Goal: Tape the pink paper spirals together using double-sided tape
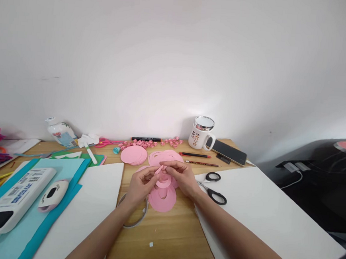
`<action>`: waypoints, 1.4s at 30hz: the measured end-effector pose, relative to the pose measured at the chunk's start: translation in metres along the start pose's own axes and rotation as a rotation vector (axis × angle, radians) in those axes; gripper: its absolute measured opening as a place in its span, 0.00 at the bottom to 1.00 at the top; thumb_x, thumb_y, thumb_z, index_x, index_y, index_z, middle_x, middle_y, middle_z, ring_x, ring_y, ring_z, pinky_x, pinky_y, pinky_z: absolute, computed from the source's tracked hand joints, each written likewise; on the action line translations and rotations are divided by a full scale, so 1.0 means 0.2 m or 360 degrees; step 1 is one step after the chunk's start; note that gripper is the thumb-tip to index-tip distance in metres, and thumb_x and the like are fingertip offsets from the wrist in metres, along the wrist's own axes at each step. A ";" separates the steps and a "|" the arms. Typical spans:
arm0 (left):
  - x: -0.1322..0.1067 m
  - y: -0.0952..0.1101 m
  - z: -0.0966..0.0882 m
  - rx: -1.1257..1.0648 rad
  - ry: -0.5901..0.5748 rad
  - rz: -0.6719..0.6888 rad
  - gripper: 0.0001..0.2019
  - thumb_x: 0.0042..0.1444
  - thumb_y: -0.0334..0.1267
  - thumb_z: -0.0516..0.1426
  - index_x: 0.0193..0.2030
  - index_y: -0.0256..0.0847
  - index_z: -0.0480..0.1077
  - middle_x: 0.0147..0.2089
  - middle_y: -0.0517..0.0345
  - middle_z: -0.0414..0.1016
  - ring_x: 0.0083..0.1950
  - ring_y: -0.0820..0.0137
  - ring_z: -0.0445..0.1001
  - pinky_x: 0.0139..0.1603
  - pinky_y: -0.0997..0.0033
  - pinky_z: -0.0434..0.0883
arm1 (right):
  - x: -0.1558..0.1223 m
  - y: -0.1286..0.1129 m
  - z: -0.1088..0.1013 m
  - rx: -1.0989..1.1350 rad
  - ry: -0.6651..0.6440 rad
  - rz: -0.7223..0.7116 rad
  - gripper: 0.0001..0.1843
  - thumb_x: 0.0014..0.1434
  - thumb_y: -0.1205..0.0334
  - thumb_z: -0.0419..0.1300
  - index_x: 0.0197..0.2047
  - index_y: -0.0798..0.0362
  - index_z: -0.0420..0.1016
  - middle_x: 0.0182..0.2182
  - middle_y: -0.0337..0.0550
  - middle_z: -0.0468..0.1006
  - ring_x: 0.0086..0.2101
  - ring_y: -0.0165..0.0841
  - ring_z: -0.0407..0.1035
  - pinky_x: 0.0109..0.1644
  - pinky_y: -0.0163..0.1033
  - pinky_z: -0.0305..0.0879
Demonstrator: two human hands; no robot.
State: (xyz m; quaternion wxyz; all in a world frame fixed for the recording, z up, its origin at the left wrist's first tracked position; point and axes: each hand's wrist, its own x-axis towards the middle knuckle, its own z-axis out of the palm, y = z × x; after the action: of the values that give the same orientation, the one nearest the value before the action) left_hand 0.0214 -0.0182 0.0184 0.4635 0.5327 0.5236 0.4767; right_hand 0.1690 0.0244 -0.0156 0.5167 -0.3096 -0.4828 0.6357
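Note:
My left hand point(142, 183) and my right hand point(183, 176) come together in the middle of the table, both pinching a pink paper strip point(164, 180) that curls down in a loop between them. Under the hands lie pink paper rounds with cut-out centres point(162, 200), one overlapping another. Just beyond are a stack of pink paper circles point(133, 155) and more cut pink rounds point(161, 155). A row of small rolled pink paper roses point(143, 143) runs along the wall. A roll of tape point(135, 224) lies partly behind my left wrist.
Black-handled scissors point(213, 186) rest by my right forearm on white paper point(262, 216). At the back stand a white mug point(201, 135), a phone point(229, 152), a pencil point(203, 164) and a marker point(146, 139). A white power strip point(18, 197) lies on blue sheets at left.

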 end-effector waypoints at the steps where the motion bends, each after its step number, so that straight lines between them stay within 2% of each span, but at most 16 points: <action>1: 0.00 0.00 0.00 -0.0004 -0.0001 0.0002 0.15 0.45 0.40 0.60 0.41 0.36 0.74 0.33 0.52 0.77 0.26 0.72 0.71 0.18 0.79 0.64 | 0.00 0.00 0.00 -0.0001 -0.0012 -0.0001 0.10 0.47 0.60 0.64 0.35 0.52 0.78 0.31 0.41 0.78 0.31 0.28 0.70 0.39 0.36 0.66; 6: 0.00 0.01 0.00 0.0020 -0.0008 -0.0003 0.13 0.45 0.40 0.60 0.38 0.36 0.75 0.30 0.54 0.77 0.23 0.75 0.69 0.18 0.79 0.64 | 0.00 0.01 -0.01 0.0050 0.0017 0.0009 0.09 0.44 0.62 0.66 0.31 0.54 0.77 0.26 0.39 0.77 0.27 0.27 0.69 0.35 0.34 0.65; 13: 0.00 -0.01 0.00 -0.0007 -0.0029 0.0008 0.13 0.45 0.40 0.60 0.37 0.35 0.75 0.30 0.54 0.76 0.21 0.76 0.67 0.18 0.79 0.64 | 0.01 0.01 0.00 0.0067 0.0091 -0.0010 0.10 0.39 0.64 0.69 0.27 0.54 0.75 0.22 0.35 0.74 0.24 0.25 0.67 0.30 0.32 0.63; 20: 0.00 0.01 0.00 -0.0031 0.0009 0.0004 0.15 0.45 0.40 0.60 0.41 0.37 0.74 0.31 0.54 0.77 0.21 0.76 0.68 0.17 0.79 0.63 | 0.00 -0.01 0.00 -0.0002 0.0017 0.0005 0.10 0.46 0.60 0.64 0.34 0.53 0.77 0.29 0.41 0.78 0.30 0.29 0.70 0.38 0.36 0.65; 32: 0.00 -0.02 0.00 0.0034 -0.0027 0.0058 0.14 0.44 0.39 0.60 0.38 0.36 0.74 0.28 0.56 0.74 0.21 0.76 0.67 0.20 0.78 0.64 | 0.00 0.01 0.00 0.0076 0.0024 0.0012 0.09 0.40 0.63 0.68 0.27 0.54 0.73 0.23 0.37 0.75 0.25 0.26 0.68 0.30 0.32 0.64; 35: 0.01 -0.02 -0.01 0.0023 -0.0033 0.0053 0.15 0.44 0.40 0.61 0.40 0.36 0.73 0.28 0.56 0.74 0.21 0.76 0.67 0.21 0.77 0.65 | 0.00 0.01 0.00 0.0052 0.0036 -0.0016 0.09 0.40 0.62 0.68 0.26 0.54 0.74 0.26 0.38 0.76 0.26 0.27 0.69 0.32 0.33 0.65; 39: 0.00 -0.01 -0.01 0.0002 -0.0016 0.0021 0.17 0.45 0.39 0.60 0.43 0.37 0.73 0.26 0.57 0.74 0.20 0.76 0.66 0.19 0.78 0.63 | 0.00 0.01 0.00 0.0009 0.0013 -0.0012 0.11 0.44 0.59 0.66 0.33 0.53 0.77 0.33 0.42 0.78 0.31 0.30 0.70 0.38 0.37 0.67; 42: 0.00 0.00 0.00 0.0014 0.0000 0.0025 0.15 0.45 0.38 0.60 0.41 0.37 0.74 0.22 0.59 0.72 0.20 0.76 0.65 0.18 0.79 0.61 | 0.00 0.01 0.00 0.0002 -0.0004 0.0010 0.12 0.45 0.59 0.65 0.35 0.53 0.77 0.30 0.42 0.78 0.31 0.30 0.71 0.39 0.38 0.67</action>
State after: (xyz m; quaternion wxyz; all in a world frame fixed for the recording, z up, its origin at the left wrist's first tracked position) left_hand 0.0206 -0.0185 0.0191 0.4574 0.5389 0.5215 0.4780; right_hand 0.1683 0.0240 -0.0170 0.5144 -0.3099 -0.4820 0.6379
